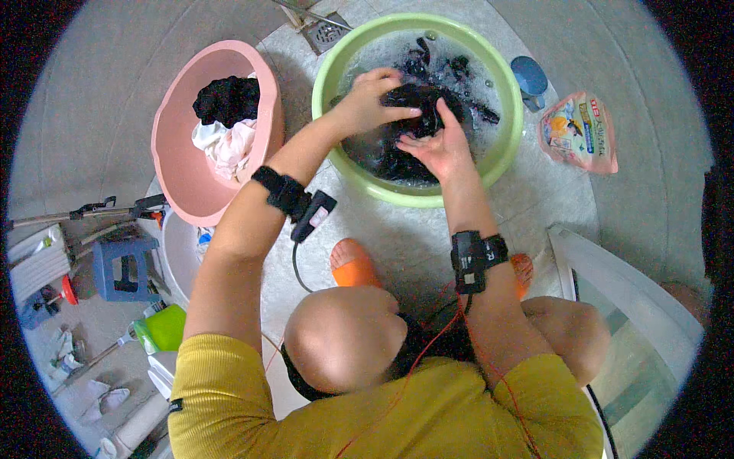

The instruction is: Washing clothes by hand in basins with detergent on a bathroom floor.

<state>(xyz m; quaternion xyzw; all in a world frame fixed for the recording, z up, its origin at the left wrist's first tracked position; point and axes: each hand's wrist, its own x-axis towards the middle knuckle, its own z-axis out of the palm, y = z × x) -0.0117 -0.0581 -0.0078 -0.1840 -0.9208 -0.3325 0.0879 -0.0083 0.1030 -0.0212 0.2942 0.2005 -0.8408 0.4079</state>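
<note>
A round green basin (514, 138) of foamy water holds a mass of wet black cloth (419, 98). Both my hands are over it. My left hand (368, 103) comes from the left, its fingers and thumb bent around a bunch of the cloth. My right hand (440, 149) touches the near right side of that bunch, palm showing, thumb raised and fingers spread apart. More dark fabric lies in the suds around them; its exact garment shape cannot be made out.
Left of the basin stands a pink tub (167, 145) with black and pale clothes. A blue cup-like object (529, 76) and a pink pouch (577, 134) sit to the right. A floor drain (327, 34), blue stool (126, 268), green dustpan (162, 329) and white chair-like frame (627, 279) surround me.
</note>
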